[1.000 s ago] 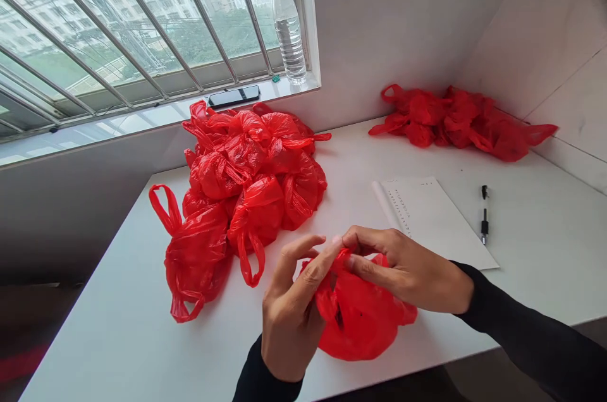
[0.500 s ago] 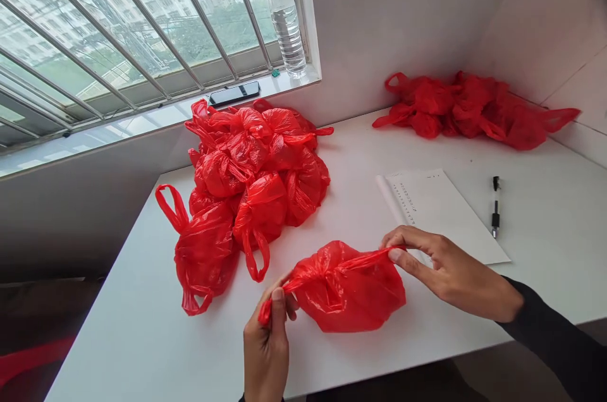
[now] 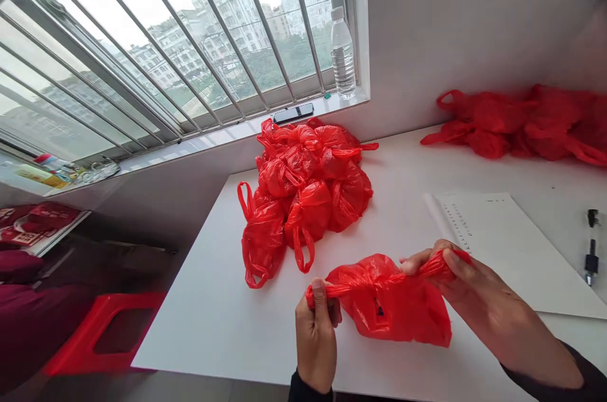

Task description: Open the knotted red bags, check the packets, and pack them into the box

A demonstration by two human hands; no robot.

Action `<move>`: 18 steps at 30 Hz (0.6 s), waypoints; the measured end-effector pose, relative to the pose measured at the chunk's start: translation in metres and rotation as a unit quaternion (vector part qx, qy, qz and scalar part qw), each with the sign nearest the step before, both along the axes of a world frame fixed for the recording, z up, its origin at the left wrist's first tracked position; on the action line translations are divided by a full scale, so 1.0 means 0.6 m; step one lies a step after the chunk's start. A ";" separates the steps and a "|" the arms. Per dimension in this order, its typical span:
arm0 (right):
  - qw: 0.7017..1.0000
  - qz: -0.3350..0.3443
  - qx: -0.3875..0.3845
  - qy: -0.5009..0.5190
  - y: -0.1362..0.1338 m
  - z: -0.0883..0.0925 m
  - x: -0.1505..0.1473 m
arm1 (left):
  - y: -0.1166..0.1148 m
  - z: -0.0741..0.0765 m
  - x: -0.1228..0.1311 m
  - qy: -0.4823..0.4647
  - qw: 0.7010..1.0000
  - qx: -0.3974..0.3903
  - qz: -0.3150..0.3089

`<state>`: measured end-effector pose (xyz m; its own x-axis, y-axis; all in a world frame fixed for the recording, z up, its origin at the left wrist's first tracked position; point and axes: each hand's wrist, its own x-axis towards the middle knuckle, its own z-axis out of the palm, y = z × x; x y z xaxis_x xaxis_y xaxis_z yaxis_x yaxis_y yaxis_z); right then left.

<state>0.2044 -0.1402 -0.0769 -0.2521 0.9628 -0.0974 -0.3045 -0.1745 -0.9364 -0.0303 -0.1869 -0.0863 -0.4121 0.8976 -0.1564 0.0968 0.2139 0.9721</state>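
A red plastic bag [image 3: 389, 307] with something bulky inside hangs between my two hands at the table's near side. My left hand [image 3: 318, 326] is closed on its left handle, thumb on top. My right hand [image 3: 469, 288] pinches the twisted right handle, so the bag's top is drawn taut. A small dark spot shows through a gap in its front; I cannot make out what it is. Behind it, a heap of filled red plastic bags [image 3: 303, 168] lies against the window wall, several with loop handles sticking out.
More red bags [image 3: 512, 121] lie along the back wall. A sheet of paper with writing [image 3: 512, 244] and a pen [image 3: 591, 256] are at right. On the sill stand a water bottle [image 3: 343, 60] and a phone [image 3: 294, 113]. A red stool [image 3: 85, 339] is beyond the table's left edge.
The view has swung left, showing the stool and more sill. My right hand has turned and gathered more of the right handle; the bag's dark spot has come into sight.
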 end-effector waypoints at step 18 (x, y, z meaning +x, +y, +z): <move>0.966 0.157 0.125 -0.163 -0.087 0.011 -0.084 | -0.048 -0.021 0.017 -0.298 0.944 -0.116 -0.079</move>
